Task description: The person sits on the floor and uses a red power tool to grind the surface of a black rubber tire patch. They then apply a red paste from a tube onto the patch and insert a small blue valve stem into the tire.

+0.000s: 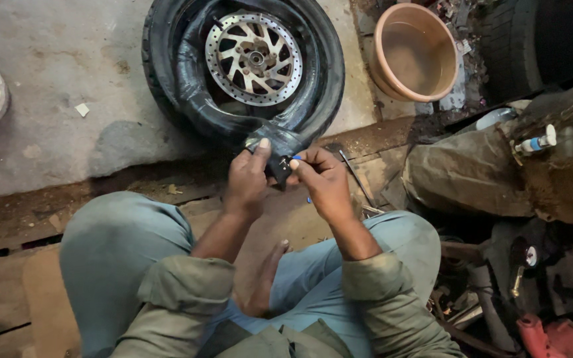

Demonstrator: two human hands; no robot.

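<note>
Inner tube held in both hands beside a motorcycle wheel.

A fold of the black inner tube (pixel 280 154), pulled out of the tyre (pixel 167 59) of the wheel lying flat on the concrete floor (pixel 54 59), is pinched by the left hand (pixel 248 178), thumb pressed on top. A small blue-tipped object (pixel 296 158) is gripped between the closed fingertips of the right hand (pixel 323 180) and set against the rubber. The perforated brake disc (pixel 254 58) is seen at the wheel's centre; a tan plastic basin (pixel 416 52) stands near, to the right.
</note>
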